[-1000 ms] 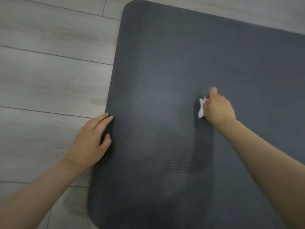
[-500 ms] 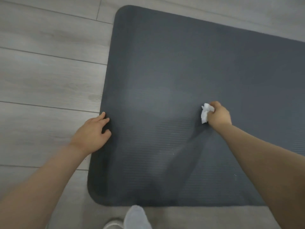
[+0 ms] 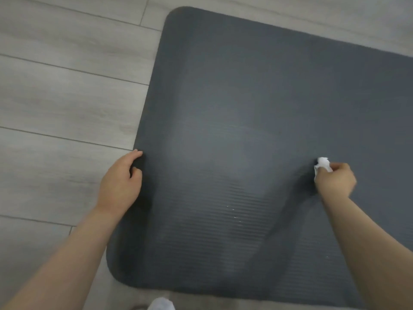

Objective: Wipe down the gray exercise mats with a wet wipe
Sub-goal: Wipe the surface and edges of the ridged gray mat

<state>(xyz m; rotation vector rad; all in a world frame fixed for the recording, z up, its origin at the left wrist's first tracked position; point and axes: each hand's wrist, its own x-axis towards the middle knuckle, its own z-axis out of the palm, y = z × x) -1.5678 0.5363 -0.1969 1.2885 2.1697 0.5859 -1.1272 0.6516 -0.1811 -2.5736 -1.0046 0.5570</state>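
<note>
A dark gray exercise mat [image 3: 257, 104] lies flat on the floor and fills most of the view. My right hand [image 3: 335, 181] grips a crumpled white wet wipe [image 3: 323, 164] and holds it against the mat's right part. My left hand [image 3: 121, 181] rests on the mat's left edge, fingers bent over the rim. A ribbed, slightly shiny patch [image 3: 234, 215] shows on the mat between my hands.
Light gray wood-look floor planks [image 3: 62, 97] surround the mat on the left and at the top. A pale sock or foot [image 3: 161, 304] peeks in at the bottom edge, just below the mat's near side.
My right hand has drawn the wipe toward me and to the right across the mat. My left hand has stayed on the mat's left edge. The view has tilted down, showing the mat's near edge.
</note>
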